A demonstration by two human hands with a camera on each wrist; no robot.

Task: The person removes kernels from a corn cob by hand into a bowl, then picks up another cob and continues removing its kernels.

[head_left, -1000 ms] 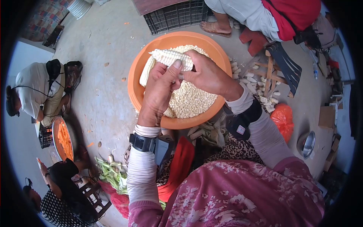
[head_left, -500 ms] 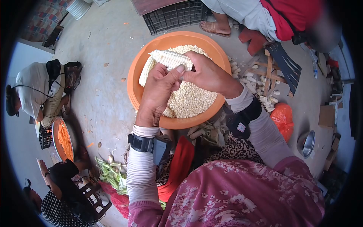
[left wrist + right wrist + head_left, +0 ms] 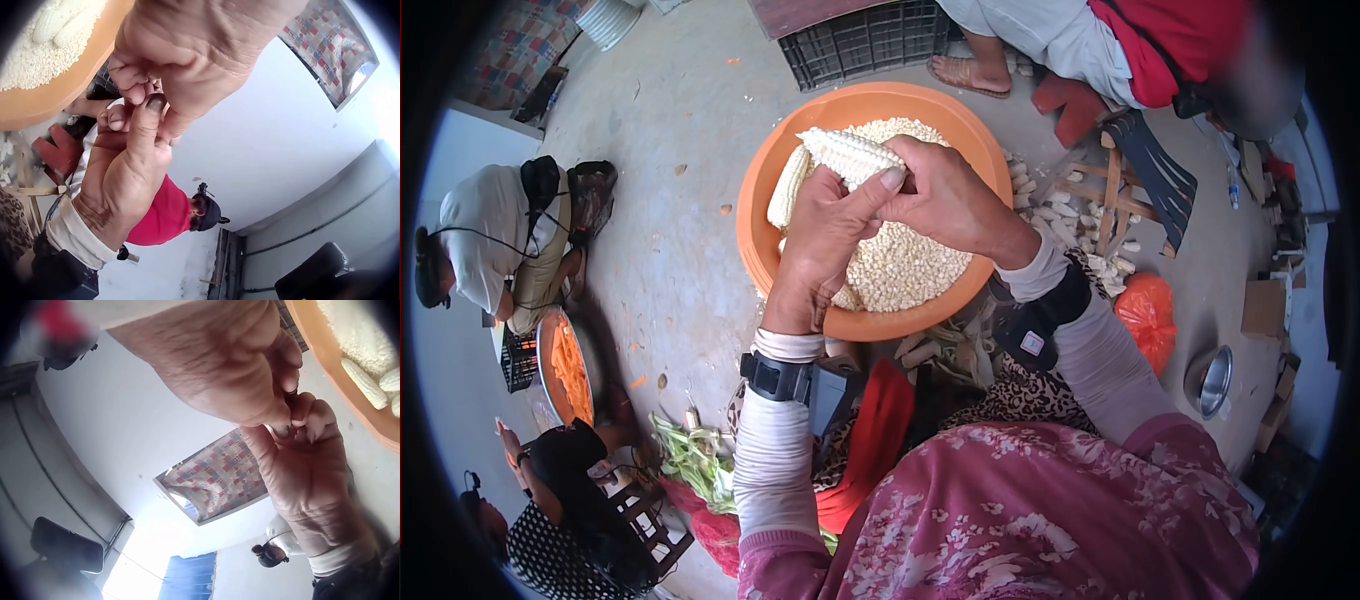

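Observation:
Both hands hold one white corn cob point(image 3: 848, 156) over the orange basin point(image 3: 752, 225), its pointed end toward the upper left. My left hand point(image 3: 820, 235) grips the cob from below, with its thumb point(image 3: 878, 188) laid across near the thick end. The right hand point(image 3: 955, 200) curls round that thick end and covers it, the two hands touching. In the left wrist view the left hand point(image 3: 187, 56) and right hand point(image 3: 122, 172) meet, and the cob is hidden behind the fingers. Loose kernels point(image 3: 915, 260) fill much of the basin, and another whole cob point(image 3: 788, 188) lies at its left.
Stripped cobs point(image 3: 1065, 210) lie right of the basin by a wooden stool frame point(image 3: 1112, 195). A black crate point(image 3: 865, 48) stands behind. Husks point(image 3: 695, 460) and a red bag point(image 3: 1145, 315) are on the floor. Other people sit at the left and upper right.
The cob has turned a little in the hands, showing a different side. My left thumb has shifted slightly to the right, toward the right hand.

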